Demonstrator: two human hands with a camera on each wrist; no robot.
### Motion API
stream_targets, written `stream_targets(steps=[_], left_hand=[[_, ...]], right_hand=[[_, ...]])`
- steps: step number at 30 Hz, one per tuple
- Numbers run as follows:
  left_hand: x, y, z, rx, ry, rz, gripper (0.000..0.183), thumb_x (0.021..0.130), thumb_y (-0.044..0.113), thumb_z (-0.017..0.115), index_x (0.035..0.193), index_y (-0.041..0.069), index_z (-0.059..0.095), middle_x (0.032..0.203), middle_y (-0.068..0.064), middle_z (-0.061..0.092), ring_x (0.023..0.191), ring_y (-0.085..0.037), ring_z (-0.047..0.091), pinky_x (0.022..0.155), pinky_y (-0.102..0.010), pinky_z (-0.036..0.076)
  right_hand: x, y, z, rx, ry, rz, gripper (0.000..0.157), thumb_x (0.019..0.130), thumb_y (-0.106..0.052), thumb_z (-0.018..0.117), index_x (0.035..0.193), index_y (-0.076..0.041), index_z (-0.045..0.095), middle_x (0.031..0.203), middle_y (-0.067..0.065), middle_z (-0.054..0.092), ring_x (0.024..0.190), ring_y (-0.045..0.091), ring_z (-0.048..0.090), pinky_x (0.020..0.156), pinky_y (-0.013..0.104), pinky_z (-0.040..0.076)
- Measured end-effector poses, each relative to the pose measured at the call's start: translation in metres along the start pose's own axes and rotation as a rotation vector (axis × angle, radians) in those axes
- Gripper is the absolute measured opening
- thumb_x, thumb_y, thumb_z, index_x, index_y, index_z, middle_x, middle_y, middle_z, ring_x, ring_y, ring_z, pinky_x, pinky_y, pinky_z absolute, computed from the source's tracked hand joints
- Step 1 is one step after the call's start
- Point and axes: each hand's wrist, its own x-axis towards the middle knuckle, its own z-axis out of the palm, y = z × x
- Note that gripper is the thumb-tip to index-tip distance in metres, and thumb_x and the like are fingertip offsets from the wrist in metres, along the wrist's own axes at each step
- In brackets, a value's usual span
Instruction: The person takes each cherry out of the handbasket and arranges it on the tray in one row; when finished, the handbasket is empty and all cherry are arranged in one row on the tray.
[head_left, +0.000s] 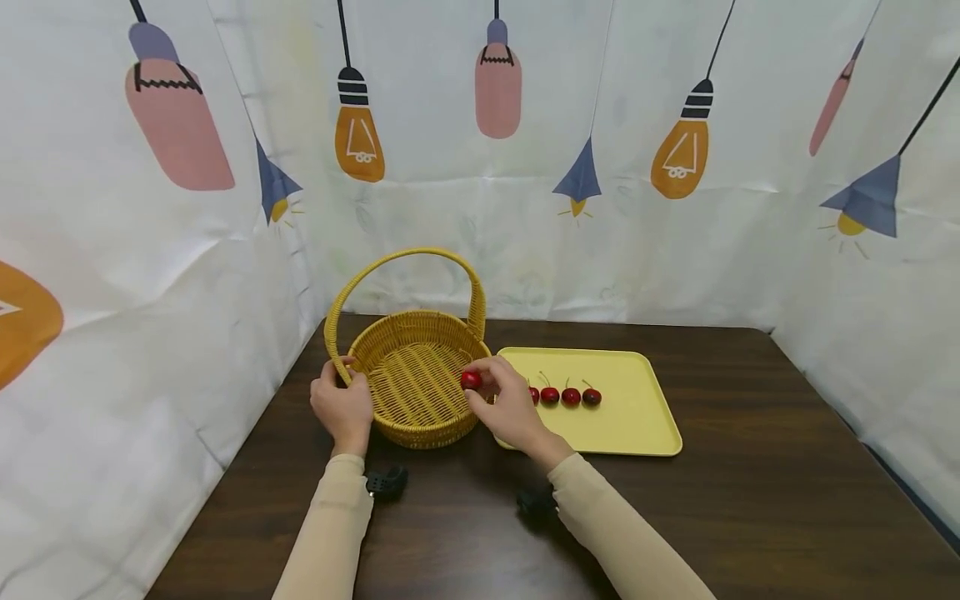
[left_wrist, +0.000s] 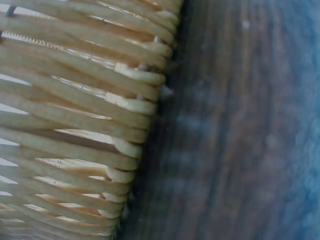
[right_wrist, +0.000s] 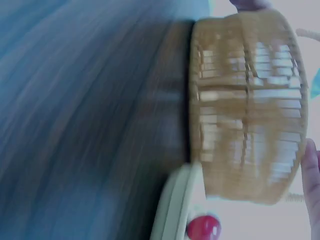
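A yellow woven basket (head_left: pixel 420 433) with a tall arched handle stands on the table. My left hand (head_left: pixel 343 408) grips it at the left, where the handle meets the rim. Over the basket's right rim, my right hand (head_left: pixel 513 406) pinches a red cherry (head_left: pixel 470 380) between thumb and fingers. Several more cherries (head_left: pixel 571 397) with stems lie in a row on the yellow tray (head_left: pixel 637 425), the leftmost partly behind my right hand. The left wrist view has only the basket's weave (left_wrist: pixel 75 110) close up. In the right wrist view, fingers (right_wrist: pixel 311 185) show at the right edge.
The tray sits just right of the basket on a dark wooden table (head_left: pixel 750 483). A white cloth (head_left: pixel 480 225) printed with lamps hangs behind the table and along both sides. A dark device (head_left: pixel 387 483) is strapped on the left wrist.
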Motion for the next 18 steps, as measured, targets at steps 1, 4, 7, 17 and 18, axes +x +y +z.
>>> stream_targets(steps=[1, 4, 7, 17, 18], left_hand=[[0.000, 0.000, 0.000, 0.001, 0.000, 0.000, 0.016, 0.088, 0.006, 0.058, 0.099, 0.006, 0.070, 0.084, -0.014, 0.058, 0.080, -0.032, 0.045, 0.077, -0.042, 0.033], [0.000, 0.001, 0.001, 0.004, 0.002, 0.000, 0.016, 0.088, 0.006, 0.057, 0.099, 0.006, 0.069, 0.086, -0.015, 0.060, 0.081, -0.032, 0.044, 0.076, -0.042, 0.033], [0.000, 0.000, 0.001, 0.006, 0.003, 0.000, 0.016, 0.089, 0.006, 0.057, 0.099, 0.006, 0.069, 0.089, -0.015, 0.062, 0.081, -0.033, 0.044, 0.077, -0.042, 0.033], [0.001, -0.001, 0.002, -0.007, 0.002, 0.000, 0.016, 0.087, 0.005, 0.058, 0.098, 0.005, 0.069, 0.085, -0.015, 0.060, 0.080, -0.032, 0.044, 0.076, -0.040, 0.032], [0.001, 0.000, 0.002, -0.006, 0.004, 0.001, 0.016, 0.087, 0.005, 0.058, 0.098, 0.005, 0.069, 0.085, -0.016, 0.060, 0.080, -0.032, 0.044, 0.075, -0.040, 0.032]], right_hand=[[-0.002, 0.001, -0.005, -0.004, 0.017, 0.004, 0.029, 0.087, -0.001, 0.068, 0.115, -0.004, 0.063, 0.105, 0.006, 0.059, 0.080, 0.015, 0.064, 0.070, 0.027, 0.054], [-0.007, -0.002, -0.021, -0.007, 0.054, 0.024, 0.029, 0.086, 0.003, 0.068, 0.114, 0.000, 0.063, 0.106, 0.014, 0.060, 0.082, 0.024, 0.066, 0.070, 0.031, 0.055], [-0.010, -0.010, -0.038, 0.011, 0.075, 0.061, 0.030, 0.085, 0.006, 0.067, 0.114, 0.005, 0.062, 0.109, 0.020, 0.061, 0.087, 0.032, 0.066, 0.072, 0.035, 0.056], [-0.019, -0.001, -0.075, -0.008, 0.187, 0.142, 0.030, 0.085, 0.007, 0.067, 0.115, 0.009, 0.062, 0.112, 0.025, 0.061, 0.090, 0.038, 0.065, 0.077, 0.040, 0.055], [-0.019, 0.006, -0.078, -0.013, 0.199, 0.145, 0.030, 0.085, 0.006, 0.067, 0.115, 0.007, 0.062, 0.111, 0.024, 0.061, 0.090, 0.037, 0.065, 0.076, 0.040, 0.055]])
